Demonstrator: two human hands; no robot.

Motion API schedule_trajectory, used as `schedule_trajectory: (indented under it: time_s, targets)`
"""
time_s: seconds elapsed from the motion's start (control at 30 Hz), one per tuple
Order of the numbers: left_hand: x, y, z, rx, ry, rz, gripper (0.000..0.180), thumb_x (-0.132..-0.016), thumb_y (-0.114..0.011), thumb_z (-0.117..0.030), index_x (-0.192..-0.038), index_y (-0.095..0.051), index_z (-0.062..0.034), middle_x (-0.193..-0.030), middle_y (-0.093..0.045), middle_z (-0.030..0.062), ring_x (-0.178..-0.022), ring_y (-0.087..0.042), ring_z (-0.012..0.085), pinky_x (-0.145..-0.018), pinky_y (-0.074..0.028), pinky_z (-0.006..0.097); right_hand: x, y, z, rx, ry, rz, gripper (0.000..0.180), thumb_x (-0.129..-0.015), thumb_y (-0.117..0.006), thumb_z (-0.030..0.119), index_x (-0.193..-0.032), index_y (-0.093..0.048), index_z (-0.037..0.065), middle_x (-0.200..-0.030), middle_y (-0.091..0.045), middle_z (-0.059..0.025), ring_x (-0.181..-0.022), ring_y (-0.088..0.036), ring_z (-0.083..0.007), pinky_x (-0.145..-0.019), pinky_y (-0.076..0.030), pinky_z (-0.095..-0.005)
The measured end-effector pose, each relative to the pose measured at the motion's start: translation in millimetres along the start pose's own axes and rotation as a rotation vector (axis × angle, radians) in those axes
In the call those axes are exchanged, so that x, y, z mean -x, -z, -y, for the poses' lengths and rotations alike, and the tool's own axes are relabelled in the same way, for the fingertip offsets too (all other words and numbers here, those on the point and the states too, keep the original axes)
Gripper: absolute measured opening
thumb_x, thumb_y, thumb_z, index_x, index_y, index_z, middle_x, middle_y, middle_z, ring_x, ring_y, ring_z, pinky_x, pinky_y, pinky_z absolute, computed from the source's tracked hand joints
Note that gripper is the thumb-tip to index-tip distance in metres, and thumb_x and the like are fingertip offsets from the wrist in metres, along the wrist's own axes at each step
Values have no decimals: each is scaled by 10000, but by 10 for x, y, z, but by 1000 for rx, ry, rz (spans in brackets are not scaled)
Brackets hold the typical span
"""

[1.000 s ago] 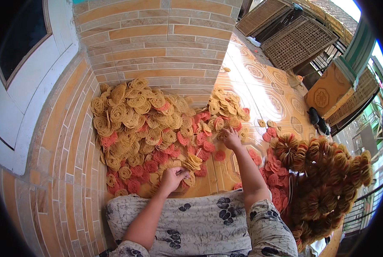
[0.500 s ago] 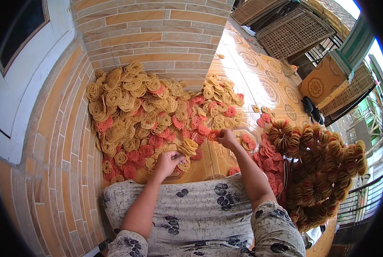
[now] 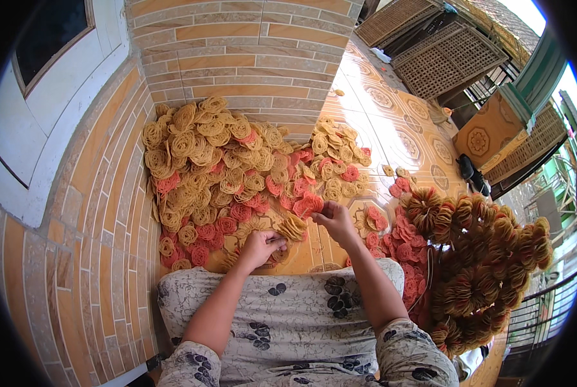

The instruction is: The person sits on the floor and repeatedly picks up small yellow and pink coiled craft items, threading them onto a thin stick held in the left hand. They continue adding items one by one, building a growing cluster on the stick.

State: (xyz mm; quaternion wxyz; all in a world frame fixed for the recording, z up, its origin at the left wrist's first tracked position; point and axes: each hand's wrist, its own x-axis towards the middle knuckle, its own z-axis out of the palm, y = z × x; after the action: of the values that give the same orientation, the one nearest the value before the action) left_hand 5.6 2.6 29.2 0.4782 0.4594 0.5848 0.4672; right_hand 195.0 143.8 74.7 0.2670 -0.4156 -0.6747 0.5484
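My left hand (image 3: 261,250) is closed at the near edge of a small stack of tan coiled crackers (image 3: 293,228), thin strands curled into lacy discs. What the fingertips pinch behind the stack is partly hidden. My right hand (image 3: 335,222) pinches a pink coiled cracker (image 3: 308,204) just above and to the right of that stack. Beyond both hands spreads a large heap of loose tan crackers (image 3: 198,151), with pink ones (image 3: 226,225) mixed in along its near side.
Thick bunches of strung tan and reddish crackers (image 3: 475,271) stand at my right, beside a pink pile (image 3: 408,242). A brick-patterned wall (image 3: 237,64) bounds the heap behind and at left. Patterned floor tiles (image 3: 392,103) run off to the far right, where dark shoes (image 3: 472,174) lie.
My right hand has moved left and nearer with the pink cracker, now close to the tan stack. My left hand and the stack have shifted slightly right in view.
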Motion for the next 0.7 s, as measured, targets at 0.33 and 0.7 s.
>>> schedule_trajectory:
  time_s: [0.33, 0.7]
  targets:
    - [1, -18, -37, 34, 48, 15, 161, -879, -643, -140, -872, -683, 15, -762, -694, 33, -689, -615, 67, -669, -485, 241, 48, -58, 93, 415, 168, -134, 186, -798, -686, 101, -922, -597, -5, -832, -676, -129, -775, -668, -216, -688, -504, -319]
    - [30, 123, -83, 407, 179, 127, 115, -880, -640, -123, -904, -687, -21, -794, -684, 23, -628, -574, 71, -620, -465, 221, 57, -248, 257, 485, 498, -207, 180, -780, -700, 33, -905, -575, -1, -804, -644, -137, -732, -647, -240, -659, -495, -323]
